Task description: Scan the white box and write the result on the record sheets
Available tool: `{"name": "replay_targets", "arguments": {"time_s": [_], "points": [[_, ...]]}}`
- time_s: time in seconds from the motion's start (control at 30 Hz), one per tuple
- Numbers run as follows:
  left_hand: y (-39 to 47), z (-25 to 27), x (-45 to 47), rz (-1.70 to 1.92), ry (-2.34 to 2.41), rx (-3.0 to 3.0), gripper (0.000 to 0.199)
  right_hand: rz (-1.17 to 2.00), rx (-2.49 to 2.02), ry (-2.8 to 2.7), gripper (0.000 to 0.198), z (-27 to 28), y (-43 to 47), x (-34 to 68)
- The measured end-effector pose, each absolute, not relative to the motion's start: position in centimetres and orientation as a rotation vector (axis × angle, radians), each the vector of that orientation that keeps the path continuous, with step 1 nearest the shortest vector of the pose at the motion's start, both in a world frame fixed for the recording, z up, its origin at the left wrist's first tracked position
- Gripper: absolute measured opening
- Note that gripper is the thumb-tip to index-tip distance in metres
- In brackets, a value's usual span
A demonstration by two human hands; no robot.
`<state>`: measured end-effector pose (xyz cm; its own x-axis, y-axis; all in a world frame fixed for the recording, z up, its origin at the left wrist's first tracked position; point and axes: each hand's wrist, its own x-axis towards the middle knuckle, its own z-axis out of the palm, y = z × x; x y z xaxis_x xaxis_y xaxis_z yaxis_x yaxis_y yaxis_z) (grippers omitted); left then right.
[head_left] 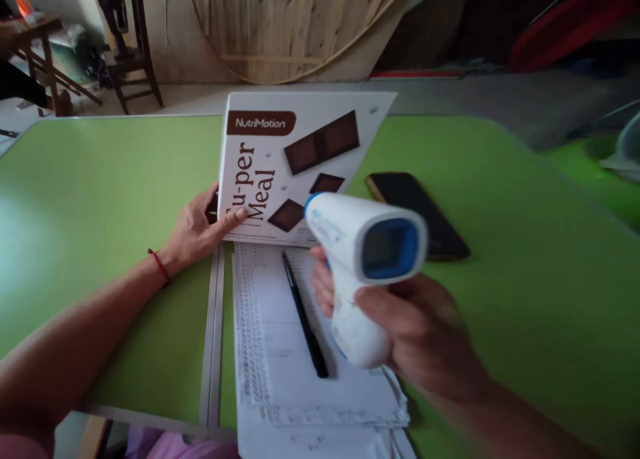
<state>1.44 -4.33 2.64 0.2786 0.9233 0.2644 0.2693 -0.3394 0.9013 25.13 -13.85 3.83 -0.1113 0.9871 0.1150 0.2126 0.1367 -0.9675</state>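
My left hand (pixel 200 224) grips the lower left edge of a white box (pixel 310 129) printed "NutriMotion" and "Meal" with brown bars, thumb on its front. The box is held upright above the table's middle. In my right hand (pixel 415 319) is a white and blue infrared thermometer (pixel 350 246), its dark screen facing me and its blue front end pointing towards the box. Fingers wrap around its handle. Below lie stacked handwritten papers (pixel 285 406) with a black pen (pixel 306 319) on top. Behind the thermometer rests a dark phone (pixel 425 212), partly hidden.
The green folding table (pixel 115 172) has a metal seam (pixel 214 339) left of the papers. Beyond its far edge stand a wooden chair (pixel 125 52) and a round wooden panel (pixel 300 26). At the far left, part of a person (pixel 23 84) shows by a small table (pixel 33 32).
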Motion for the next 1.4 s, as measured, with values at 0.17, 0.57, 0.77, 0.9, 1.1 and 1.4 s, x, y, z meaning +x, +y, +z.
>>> {"name": "replay_targets", "arguments": {"time_s": [0.17,0.57,0.77,0.9,1.1,1.4], "points": [[-4.5,2.8,1.6,1.064,1.135,1.840,0.053,1.379,-1.254,-1.136,0.034,1.8,-13.6,23.3],[-4.4,2.5,1.5,1.068,1.166,1.923,0.054,1.302,-1.186,-1.249,0.033,1.3,-13.4,23.0],[-4.2,2.8,1.2,1.047,1.107,1.882,0.053,1.301,-1.196,-1.290,0.046,1.7,-13.4,23.0],[-4.0,2.8,1.0,1.031,1.057,1.815,0.055,1.289,-1.159,-1.305,0.045,1.8,-13.5,23.0],[-3.9,2.6,1.1,1.041,1.064,1.783,0.055,1.262,-1.166,-1.335,0.044,1.7,-13.6,22.9],[-3.9,2.5,1.2,1.063,1.049,1.753,0.058,1.240,-1.182,-1.321,0.048,1.6,-13.7,22.8]]}}
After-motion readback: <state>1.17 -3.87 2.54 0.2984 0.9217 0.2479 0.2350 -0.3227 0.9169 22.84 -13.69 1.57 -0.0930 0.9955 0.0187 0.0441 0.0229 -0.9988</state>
